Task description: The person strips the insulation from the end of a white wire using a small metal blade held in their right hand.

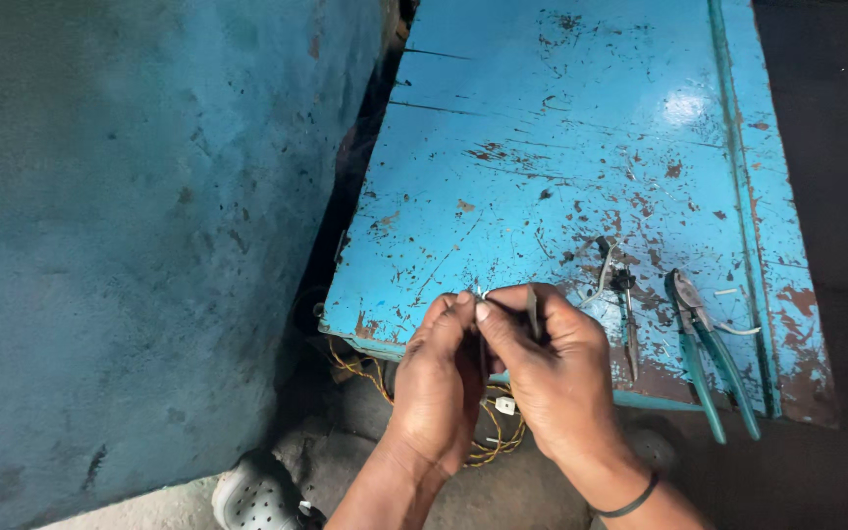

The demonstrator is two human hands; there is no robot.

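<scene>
Grey perforated clog [255,499] at bottom edge, left of centre, on dusty concrete floor [149,510]. Black band [630,505] round right wrist, lower right of centre. Left hand [439,388] and right hand [556,378] pressed together at lower centre, fingertips meeting just over near edge of table. Left thumb and forefinger pinched shut on thin wire end [480,294], barely visible between tips. Right fingers curled closed round slim metal tool [533,312], its shaft poking up past the knuckles; kind of tool not clear. Yellow twisted wire [488,447] with small white connector [505,404] hanging below hands, trailing back under table edge. Blue-painted table [542,147], paint chipped and rusted, filling upper centre and right. Green-handled pliers [709,358] lying right of hands, handles overhanging near edge. Small dark tool [623,294] between pliers and right hand, flat on top. Short pale wire offcuts [733,329] beside pliers. Rough teal wall [120,245] across whole left of frame, dark gap between wall and table.
</scene>
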